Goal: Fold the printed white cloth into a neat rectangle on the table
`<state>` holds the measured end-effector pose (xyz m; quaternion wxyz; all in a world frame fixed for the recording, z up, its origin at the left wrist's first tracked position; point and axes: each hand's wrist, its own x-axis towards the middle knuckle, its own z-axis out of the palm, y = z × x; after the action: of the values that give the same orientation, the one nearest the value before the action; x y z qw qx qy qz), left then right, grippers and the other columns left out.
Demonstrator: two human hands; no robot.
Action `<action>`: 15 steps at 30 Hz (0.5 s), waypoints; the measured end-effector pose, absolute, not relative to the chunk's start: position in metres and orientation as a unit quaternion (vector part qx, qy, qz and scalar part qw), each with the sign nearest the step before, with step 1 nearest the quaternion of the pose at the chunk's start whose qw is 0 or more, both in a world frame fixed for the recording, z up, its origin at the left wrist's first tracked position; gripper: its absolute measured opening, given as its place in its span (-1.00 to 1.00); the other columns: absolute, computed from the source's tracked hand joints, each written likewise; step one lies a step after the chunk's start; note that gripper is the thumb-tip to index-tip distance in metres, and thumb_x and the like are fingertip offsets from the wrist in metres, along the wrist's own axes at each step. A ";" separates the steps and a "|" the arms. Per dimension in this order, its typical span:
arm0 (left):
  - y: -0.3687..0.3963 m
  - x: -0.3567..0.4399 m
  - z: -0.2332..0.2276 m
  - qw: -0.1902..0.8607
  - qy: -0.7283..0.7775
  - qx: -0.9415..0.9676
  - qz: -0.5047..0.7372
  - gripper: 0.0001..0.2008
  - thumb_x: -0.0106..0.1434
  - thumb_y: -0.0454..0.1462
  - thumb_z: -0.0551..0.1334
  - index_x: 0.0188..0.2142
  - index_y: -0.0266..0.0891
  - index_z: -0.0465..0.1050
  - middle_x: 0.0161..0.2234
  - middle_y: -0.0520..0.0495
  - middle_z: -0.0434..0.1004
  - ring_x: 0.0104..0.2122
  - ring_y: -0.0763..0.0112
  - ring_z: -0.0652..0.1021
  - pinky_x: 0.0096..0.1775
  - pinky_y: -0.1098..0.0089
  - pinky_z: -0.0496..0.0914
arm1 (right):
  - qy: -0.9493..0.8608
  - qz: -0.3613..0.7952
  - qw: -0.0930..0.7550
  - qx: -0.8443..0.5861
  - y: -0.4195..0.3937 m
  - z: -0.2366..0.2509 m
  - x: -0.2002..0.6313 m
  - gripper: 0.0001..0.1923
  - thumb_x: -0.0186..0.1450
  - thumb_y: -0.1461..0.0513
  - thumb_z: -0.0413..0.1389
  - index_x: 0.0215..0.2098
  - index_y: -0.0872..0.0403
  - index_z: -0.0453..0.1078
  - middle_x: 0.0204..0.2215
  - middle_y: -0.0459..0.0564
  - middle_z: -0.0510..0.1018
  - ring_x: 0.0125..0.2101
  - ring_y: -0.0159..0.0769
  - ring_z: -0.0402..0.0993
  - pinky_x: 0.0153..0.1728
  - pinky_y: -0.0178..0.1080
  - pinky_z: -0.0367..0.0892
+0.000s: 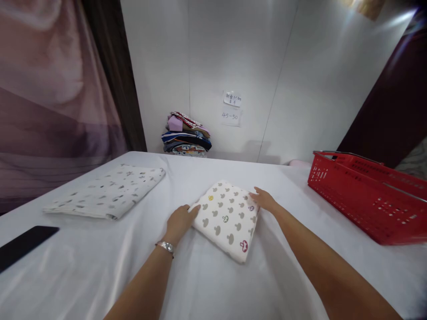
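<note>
A folded white cloth with a mushroom print [227, 218] lies in the middle of the white-covered table [207, 284]. My left hand [180, 221], with a silver watch on its wrist, rests its fingertips on the cloth's left edge. At the cloth's right edge my right hand [263, 198] lies flat, fingers on the fabric. Neither hand lifts the cloth; both press or touch its sides.
A second folded white cloth with small grey marks [108, 191] lies at the left. A black flat object [23, 244] sits at the left edge. A red plastic basket [370, 200] stands at the right. A stack of folded fabrics [187, 135] leans against the back wall.
</note>
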<state>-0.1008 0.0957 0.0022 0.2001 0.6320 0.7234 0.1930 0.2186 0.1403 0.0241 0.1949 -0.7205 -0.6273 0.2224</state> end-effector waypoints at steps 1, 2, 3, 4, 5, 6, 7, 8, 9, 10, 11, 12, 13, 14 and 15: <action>0.097 -0.101 0.000 0.200 0.721 0.633 0.198 -0.50 0.19 0.10 -0.03 -0.28 -0.25 0.42 -0.19 -0.23 0.50 -0.17 0.09 0.48 -0.22 0.29 0.27 | -0.630 0.236 0.184 -0.716 0.148 0.024 0.221 -0.43 0.26 0.12 0.01 0.19 0.21 0.16 0.14 0.17 0.28 0.11 -0.12 0.24 0.08 -0.19 0.13; 0.098 -0.102 -0.002 0.198 0.718 0.635 0.205 -0.52 0.19 0.09 -0.02 -0.28 -0.25 0.42 -0.21 -0.22 0.51 -0.18 0.11 0.49 -0.23 0.31 0.28 | -0.635 0.247 0.175 -0.711 0.154 0.024 0.223 -0.46 0.22 0.13 0.06 0.13 0.20 0.25 0.10 0.16 0.35 0.07 -0.11 0.29 0.06 -0.19 0.16; 0.101 -0.103 -0.004 0.192 0.715 0.637 0.212 -0.53 0.20 0.08 -0.01 -0.29 -0.25 0.42 -0.23 -0.21 0.51 -0.19 0.13 0.49 -0.24 0.32 0.28 | -0.638 0.260 0.166 -0.705 0.158 0.024 0.226 -0.50 0.17 0.14 0.11 0.05 0.18 0.33 0.05 0.14 0.40 0.03 -0.09 0.32 0.03 -0.20 0.19; 0.106 -0.104 -0.005 0.182 0.713 0.641 0.218 -0.55 0.20 0.07 0.01 -0.31 -0.26 0.42 -0.24 -0.21 0.51 -0.20 0.14 0.49 -0.24 0.33 0.28 | -0.641 0.274 0.157 -0.700 0.161 0.023 0.229 -0.54 0.12 0.15 0.16 -0.03 0.16 0.40 -0.01 0.12 0.46 -0.01 -0.09 0.36 -0.02 -0.20 0.23; 0.113 -0.106 -0.005 0.169 0.710 0.646 0.224 -0.56 0.20 0.05 0.03 -0.31 -0.26 0.43 -0.24 -0.20 0.50 -0.21 0.16 0.49 -0.23 0.33 0.28 | -0.641 0.288 0.149 -0.696 0.162 0.022 0.232 -0.58 0.08 0.15 0.19 -0.11 0.15 0.44 -0.07 0.10 0.50 -0.07 -0.09 0.40 -0.08 -0.21 0.27; 0.122 -0.108 -0.005 0.154 0.705 0.652 0.231 -0.57 0.19 0.04 0.04 -0.31 -0.27 0.43 -0.24 -0.20 0.50 -0.22 0.17 0.49 -0.23 0.33 0.28 | -0.639 0.301 0.141 -0.694 0.161 0.021 0.235 -0.61 0.05 0.14 0.20 -0.17 0.15 0.46 -0.13 0.09 0.53 -0.13 -0.10 0.44 -0.15 -0.22 0.31; 0.132 -0.110 -0.003 0.139 0.700 0.659 0.236 -0.58 0.18 0.03 0.07 -0.31 -0.28 0.44 -0.24 -0.20 0.49 -0.22 0.17 0.48 -0.21 0.33 0.28 | -0.634 0.316 0.135 -0.693 0.158 0.019 0.238 -0.63 0.04 0.12 0.20 -0.22 0.15 0.47 -0.18 0.09 0.55 -0.20 -0.13 0.47 -0.24 -0.24 0.34; 0.145 -0.112 -0.001 0.126 0.693 0.666 0.247 -0.59 0.18 0.02 0.08 -0.29 -0.28 0.44 -0.22 -0.20 0.49 -0.21 0.18 0.48 -0.19 0.34 0.28 | -0.624 0.335 0.135 -0.693 0.154 0.017 0.240 -0.64 0.04 0.10 0.20 -0.25 0.15 0.46 -0.23 0.09 0.55 -0.26 -0.16 0.48 -0.32 -0.26 0.35; 0.158 -0.112 0.002 0.121 0.687 0.669 0.255 -0.61 0.17 0.00 0.11 -0.28 -0.29 0.44 -0.20 -0.20 0.48 -0.18 0.18 0.47 -0.16 0.34 0.28 | -0.609 0.357 0.141 -0.695 0.149 0.015 0.241 -0.64 0.04 0.07 0.18 -0.28 0.15 0.45 -0.27 0.08 0.55 -0.31 -0.20 0.48 -0.39 -0.28 0.35; 0.172 -0.112 0.005 0.129 0.688 0.664 0.263 -0.62 0.15 -0.01 0.14 -0.27 -0.29 0.44 -0.18 -0.20 0.48 -0.16 0.18 0.47 -0.14 0.35 0.28 | -0.590 0.379 0.152 -0.696 0.143 0.014 0.241 -0.64 0.05 0.06 0.17 -0.30 0.14 0.43 -0.30 0.07 0.55 -0.35 -0.23 0.47 -0.45 -0.30 0.33; 0.185 -0.111 0.007 0.148 0.690 0.654 0.272 -0.62 0.14 -0.02 0.16 -0.26 -0.29 0.44 -0.16 -0.20 0.48 -0.14 0.19 0.47 -0.12 0.36 0.28 | -0.572 0.398 0.166 -0.698 0.137 0.012 0.240 -0.65 0.05 0.05 0.16 -0.32 0.14 0.41 -0.33 0.06 0.53 -0.38 -0.26 0.45 -0.48 -0.31 0.31; 0.196 -0.110 0.009 0.173 0.695 0.639 0.280 -0.63 0.13 -0.04 0.18 -0.23 -0.30 0.43 -0.14 -0.21 0.48 -0.12 0.19 0.46 -0.11 0.37 0.29 | -0.554 0.410 0.178 -0.702 0.131 0.011 0.239 -0.66 0.04 0.04 0.16 -0.34 0.13 0.39 -0.34 0.06 0.52 -0.39 -0.27 0.44 -0.51 -0.32 0.30; 0.204 -0.107 0.010 0.199 0.704 0.617 0.289 -0.60 0.12 -0.04 0.20 -0.19 -0.31 0.41 -0.11 -0.23 0.47 -0.10 0.18 0.46 -0.10 0.36 0.29 | -0.542 0.414 0.186 -0.707 0.125 0.011 0.237 -0.67 0.03 0.04 0.16 -0.37 0.13 0.38 -0.35 0.06 0.51 -0.40 -0.27 0.43 -0.53 -0.32 0.29; 0.209 -0.104 0.010 0.219 0.715 0.594 0.297 -0.55 0.10 -0.04 0.22 -0.14 -0.33 0.39 -0.08 -0.25 0.46 -0.08 0.15 0.45 -0.10 0.34 0.30 | -0.537 0.409 0.189 -0.713 0.121 0.011 0.235 -0.68 0.03 0.04 0.16 -0.39 0.12 0.36 -0.35 0.07 0.50 -0.40 -0.26 0.42 -0.53 -0.31 0.28; 0.211 -0.101 0.009 0.235 0.723 0.574 0.304 -0.50 0.09 -0.03 0.23 -0.09 -0.34 0.35 -0.05 -0.28 0.45 -0.05 0.12 0.45 -0.09 0.32 0.30 | -0.537 0.400 0.188 -0.719 0.117 0.012 0.233 -0.69 0.03 0.04 0.15 -0.41 0.11 0.35 -0.34 0.07 0.49 -0.39 -0.24 0.42 -0.53 -0.31 0.28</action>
<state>-0.1010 0.2110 0.0090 0.2347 0.5737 0.7233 0.3045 0.2327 0.1169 0.0121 0.1878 -0.7190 -0.5365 0.3998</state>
